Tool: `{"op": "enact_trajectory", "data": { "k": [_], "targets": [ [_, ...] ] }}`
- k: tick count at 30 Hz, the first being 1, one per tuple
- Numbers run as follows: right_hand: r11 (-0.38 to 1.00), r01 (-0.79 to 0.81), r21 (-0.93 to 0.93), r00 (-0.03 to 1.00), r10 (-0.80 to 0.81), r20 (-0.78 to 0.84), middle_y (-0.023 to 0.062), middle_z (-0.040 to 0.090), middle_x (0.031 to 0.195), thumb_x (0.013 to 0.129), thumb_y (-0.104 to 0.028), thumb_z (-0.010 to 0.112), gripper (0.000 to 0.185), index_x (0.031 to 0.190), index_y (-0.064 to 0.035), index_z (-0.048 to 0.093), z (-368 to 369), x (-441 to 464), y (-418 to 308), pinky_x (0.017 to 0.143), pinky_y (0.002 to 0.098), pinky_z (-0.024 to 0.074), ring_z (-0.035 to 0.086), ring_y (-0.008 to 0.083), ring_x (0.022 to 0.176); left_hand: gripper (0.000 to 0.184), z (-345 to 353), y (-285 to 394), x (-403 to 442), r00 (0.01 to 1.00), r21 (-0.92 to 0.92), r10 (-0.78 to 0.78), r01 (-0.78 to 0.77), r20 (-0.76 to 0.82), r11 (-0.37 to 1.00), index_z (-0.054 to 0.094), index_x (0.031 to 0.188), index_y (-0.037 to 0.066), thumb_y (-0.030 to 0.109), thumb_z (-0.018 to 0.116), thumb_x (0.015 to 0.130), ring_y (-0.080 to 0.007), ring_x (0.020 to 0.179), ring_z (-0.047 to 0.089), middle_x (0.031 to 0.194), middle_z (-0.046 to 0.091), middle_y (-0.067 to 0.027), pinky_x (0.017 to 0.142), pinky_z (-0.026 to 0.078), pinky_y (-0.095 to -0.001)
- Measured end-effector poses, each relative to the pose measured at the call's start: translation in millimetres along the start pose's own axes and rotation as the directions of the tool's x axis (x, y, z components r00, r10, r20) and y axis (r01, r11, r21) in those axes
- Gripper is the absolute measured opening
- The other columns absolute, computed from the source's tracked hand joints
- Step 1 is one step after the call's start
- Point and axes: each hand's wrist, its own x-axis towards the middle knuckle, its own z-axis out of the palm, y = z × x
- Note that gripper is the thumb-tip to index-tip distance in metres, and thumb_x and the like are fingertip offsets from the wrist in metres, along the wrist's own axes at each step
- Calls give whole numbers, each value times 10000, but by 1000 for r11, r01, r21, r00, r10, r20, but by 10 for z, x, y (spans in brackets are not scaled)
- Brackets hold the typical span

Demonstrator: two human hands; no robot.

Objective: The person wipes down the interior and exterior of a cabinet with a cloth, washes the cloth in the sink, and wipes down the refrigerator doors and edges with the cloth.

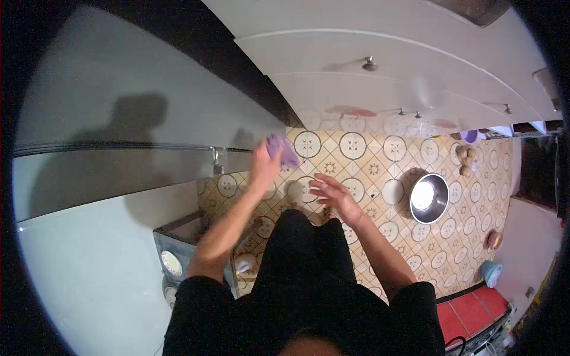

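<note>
My left hand [265, 166] is closed around a crumpled purple cloth [285, 153], close to the edge of a tall glossy grey panel [196, 101] and its small metal fitting [217, 161]. I cannot tell whether the cloth touches the panel. Over the patterned tile floor, my right hand [336, 196] is held out with its fingers apart and nothing in it. Both forearms reach forward from my black sleeves.
A steel bowl [440, 199] stands on the tiles to my right. White cabinets with knobs [369, 63] line the far side. Farther right are round brownish items [466, 160], a light blue container [490, 272] and a red tiled surface [472, 311]. A glass-sided stand [178, 237] is at lower left.
</note>
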Motion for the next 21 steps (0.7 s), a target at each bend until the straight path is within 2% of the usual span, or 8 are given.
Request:
{"op": "enact_trajectory", "data": {
  "k": [1, 2, 3, 4, 8, 13, 17, 21],
  "targets": [
    [1000, 11, 19, 999, -10, -44, 126, 520, 1317, 935, -413, 507, 612, 1404, -47, 364, -103, 28, 83, 988, 370, 374, 495, 266, 1218, 369, -137, 68, 213, 983, 215, 138, -110, -122, 970, 522, 1183, -33, 198, 559, 898, -407, 1079, 563, 1159, 573, -262, 905, 451, -458],
    [1000, -6, 24, 993, 9, -117, 110, 565, 1257, 938, -375, 511, 526, 1344, -50, 432, -166, 71, 123, 940, 344, 398, 548, 242, 1149, 421, -270, 196, 436, 838, 413, 472, -341, -275, 845, 505, 1237, -24, 122, 580, 849, -422, 1238, 433, 1273, 497, -269, 995, 373, -499],
    [1000, -2, 19, 992, 5, -130, 103, 573, 1243, 939, -362, 509, 504, 1332, -53, 442, -264, 163, 237, 923, 338, 404, 560, 231, 1128, 487, -441, 228, 617, 744, 665, 636, -373, -202, 647, 490, 1285, -4, 90, 575, 815, -403, 1352, 281, 1366, 432, -235, 1064, 270, -531],
    [1000, 1, 13, 990, 1, -143, 97, 581, 1228, 941, -348, 506, 481, 1320, -56, 452, -366, 266, 385, 907, 332, 411, 571, 221, 1106, 468, -505, 304, 747, 726, 844, 662, -225, -187, 486, 490, 1290, -4, 125, 543, 843, -365, 1383, 244, 1384, 431, -203, 1080, 238, -513],
    [999, 30, -26, 988, -34, -154, 89, 625, 1146, 934, -230, 515, 336, 1224, -61, 525, -524, 719, 709, 814, 320, 452, 622, 218, 977, 415, -89, -350, 1390, 730, 950, 629, 93, -268, 296, 542, 1232, 7, 189, 529, 859, -350, 1373, 274, 1361, 457, -194, 1099, 209, -491],
    [957, 178, -230, 959, -221, -177, 74, 633, 1067, 947, -206, 530, 287, 1183, -45, 534, -938, 1332, 791, 786, 294, 464, 646, 181, 902, 398, 852, -1058, 1724, 969, 989, 247, -47, 10, 143, 564, 1251, 73, 242, 453, 908, -257, 1300, 364, 1251, 538, -76, 1101, 169, -467],
    [741, 562, -368, 771, -630, -91, 73, 629, 1009, 972, -100, 462, 202, 1120, -12, 568, -1318, 1875, 616, 745, 269, 483, 638, 162, 861, 469, 1637, -1965, 2108, 964, 970, 128, -224, 235, -95, 477, 1341, 49, 264, 403, 931, -253, 1328, 327, 1344, 475, -77, 1125, 106, -496],
    [329, 710, -623, 506, -854, 125, 88, 648, 936, 943, -36, 487, 162, 1038, 0, 613, -1315, 2125, 256, 695, 279, 503, 644, 162, 812, 538, 2550, -3136, 2380, 945, 937, 123, -270, 302, -223, 344, 1430, 35, 280, 343, 951, -281, 1402, 221, 1492, 327, -102, 1143, 56, -492]
  ]
}}
